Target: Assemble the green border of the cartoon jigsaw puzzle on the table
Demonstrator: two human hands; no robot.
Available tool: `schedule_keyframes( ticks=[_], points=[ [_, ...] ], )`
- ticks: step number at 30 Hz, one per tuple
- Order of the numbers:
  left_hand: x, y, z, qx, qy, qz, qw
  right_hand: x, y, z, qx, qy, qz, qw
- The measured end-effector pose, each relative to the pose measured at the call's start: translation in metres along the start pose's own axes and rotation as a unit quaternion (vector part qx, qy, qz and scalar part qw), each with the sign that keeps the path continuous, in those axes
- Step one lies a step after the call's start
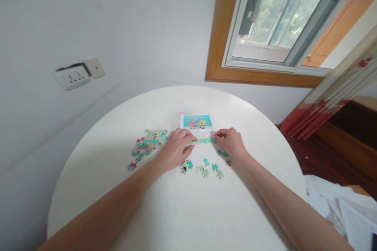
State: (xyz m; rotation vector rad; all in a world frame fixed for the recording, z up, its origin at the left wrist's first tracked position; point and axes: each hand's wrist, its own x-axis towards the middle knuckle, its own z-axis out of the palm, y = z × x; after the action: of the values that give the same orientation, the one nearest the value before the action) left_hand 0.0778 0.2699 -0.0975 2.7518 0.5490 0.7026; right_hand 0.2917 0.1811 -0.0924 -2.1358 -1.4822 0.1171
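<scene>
A narrow joined strip of teal jigsaw pieces (203, 140) lies on the white round table, just below a picture card (198, 122) showing two cartoon figures. My left hand (176, 150) rests at the strip's left end, fingers stretched out and thumb apart from them. At the opposite end, my right hand (231, 143) has thumb and index pinched on a puzzle piece, mostly hidden by the fingertips. Several loose teal and pale green pieces (205, 173) lie below the strip. A few patterned pieces (184, 169) sit under my left wrist, and teal ones (222, 153) beside my right hand.
A spread pile of mixed jigsaw pieces (149, 143) lies left of my left hand. The round table (182, 211) stands near a wall with a socket (73, 77) and a wood-framed window (265, 76). Papers (338, 204) are stacked at the right.
</scene>
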Motion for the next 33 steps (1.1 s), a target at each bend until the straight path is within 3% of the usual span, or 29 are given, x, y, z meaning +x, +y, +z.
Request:
schedule_keyframes(
  ticks=[9,16,21,27,33],
  points=[
    [-0.001,-0.002,0.000,0.005,0.000,0.002,1.000,0.001,0.005,-0.002,0.032,-0.015,0.008,0.999],
    [-0.001,-0.002,-0.002,0.002,0.009,0.001,1.000,-0.001,0.017,-0.014,0.094,-0.032,-0.063,0.993],
    [-0.001,-0.003,-0.005,0.009,0.011,0.004,1.000,0.002,0.031,-0.022,0.091,-0.018,-0.068,0.993],
    [-0.002,-0.004,-0.006,0.009,0.012,0.001,1.000,0.012,0.059,-0.037,0.076,0.001,-0.001,0.997],
    [-0.003,-0.006,-0.004,0.015,0.011,0.001,1.000,0.014,0.071,-0.027,0.072,-0.020,0.029,0.997]
  ],
)
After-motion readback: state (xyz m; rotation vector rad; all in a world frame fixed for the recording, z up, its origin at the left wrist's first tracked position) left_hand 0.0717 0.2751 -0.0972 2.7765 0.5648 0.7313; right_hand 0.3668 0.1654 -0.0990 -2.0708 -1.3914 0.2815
